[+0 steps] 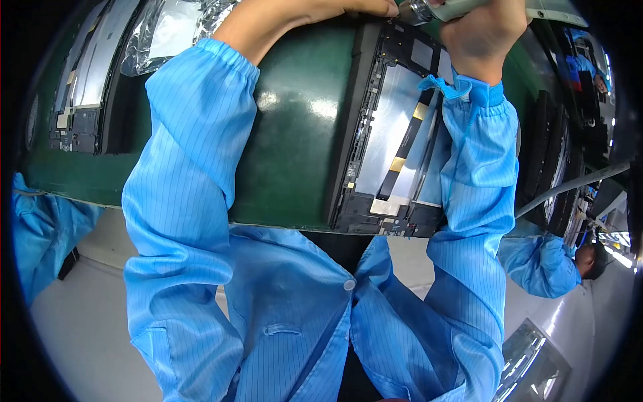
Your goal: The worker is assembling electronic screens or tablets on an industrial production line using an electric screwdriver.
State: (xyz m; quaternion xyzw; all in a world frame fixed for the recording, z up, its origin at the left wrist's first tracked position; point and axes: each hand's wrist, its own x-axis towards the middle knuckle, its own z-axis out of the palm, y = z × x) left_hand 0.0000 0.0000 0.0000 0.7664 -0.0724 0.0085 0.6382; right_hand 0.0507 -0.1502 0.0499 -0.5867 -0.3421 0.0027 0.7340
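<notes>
My right hand [487, 33] is at the top, wrapped round a pale grey-green electric screwdriver [459, 7] with a metal nose. My left hand [365, 5] comes in from the left at the top edge. Its thumb tip is close beside the screwdriver's nose; the other fingers are hidden or cut off. Below both hands lies an opened tablet [392, 134] in a black holder, with silver plates, a dark flat cable and black boards showing. My right forearm covers part of its right side. A blue wrist strap [481, 94] circles my right wrist. The screwdriver's bit is out of view.
A second opened tablet [87, 87] lies at the left of the green table [295, 147]. Near it is a clear plastic bag [171, 33]. Dark trays [552, 154] and a grey bar [569, 191] are at the right. People in blue work on both sides.
</notes>
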